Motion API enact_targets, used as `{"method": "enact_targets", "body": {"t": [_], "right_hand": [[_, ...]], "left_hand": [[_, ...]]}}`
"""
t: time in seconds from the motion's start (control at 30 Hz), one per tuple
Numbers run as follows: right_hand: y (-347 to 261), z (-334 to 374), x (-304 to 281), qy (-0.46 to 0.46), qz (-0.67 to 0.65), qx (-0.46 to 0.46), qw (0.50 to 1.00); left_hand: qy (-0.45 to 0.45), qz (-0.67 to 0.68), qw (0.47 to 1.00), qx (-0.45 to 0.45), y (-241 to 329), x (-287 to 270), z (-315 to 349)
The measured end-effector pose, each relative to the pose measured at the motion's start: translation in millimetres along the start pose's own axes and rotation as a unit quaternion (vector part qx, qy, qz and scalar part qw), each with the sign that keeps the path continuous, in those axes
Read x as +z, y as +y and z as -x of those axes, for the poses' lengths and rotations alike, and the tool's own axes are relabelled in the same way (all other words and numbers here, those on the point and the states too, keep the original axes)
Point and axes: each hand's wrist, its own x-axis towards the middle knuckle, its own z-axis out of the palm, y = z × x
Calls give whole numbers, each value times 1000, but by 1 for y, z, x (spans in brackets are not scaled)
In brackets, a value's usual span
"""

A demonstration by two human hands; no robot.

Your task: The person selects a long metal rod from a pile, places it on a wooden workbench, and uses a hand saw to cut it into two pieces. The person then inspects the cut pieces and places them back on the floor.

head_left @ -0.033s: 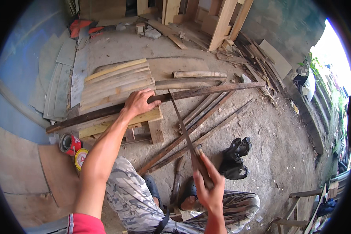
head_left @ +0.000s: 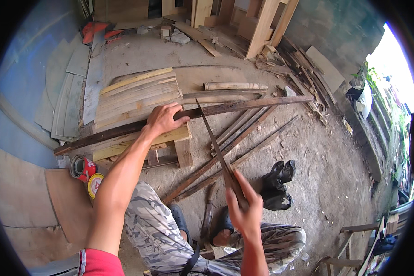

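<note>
The dark wooden batten (head_left: 255,104) lies aslant on the slatted wooden platform (head_left: 140,87), its right end projecting over the floor. My left hand (head_left: 163,119) presses it down, fingers together and curled over it, thumb set apart toward the blade. Just right of that thumb, the handsaw (head_left: 215,143) crosses the batten, its tip past the far edge. My right hand (head_left: 244,207) is wrapped around the handle, one finger laid along it (the grip itself is mostly hidden). Since the earlier view, saw and right hand have slid forward, while the batten and left hand keep their places; I read this as a push stroke on steadily held wood, with the batten still in one piece. Beyond lie loose wooden strips (head_left: 244,144), a black plastic bag (head_left: 278,184) and a red can (head_left: 83,171).
</note>
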Motion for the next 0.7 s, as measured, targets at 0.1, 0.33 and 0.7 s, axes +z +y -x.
{"method": "enact_targets", "body": {"t": [0.1,0.33,0.7], "right_hand": [[16,-71,36,-21,-9,-25,999],[-3,-89,46,-47,-11,4,999],[11,-75,41,-118,-11,-2,993]], "left_hand": [[10,-5,1000,16,-13,-6,-7],[-99,-28,994,34,-11,-20,-21],[-117,21,992,39,-11,-29,-18]]}}
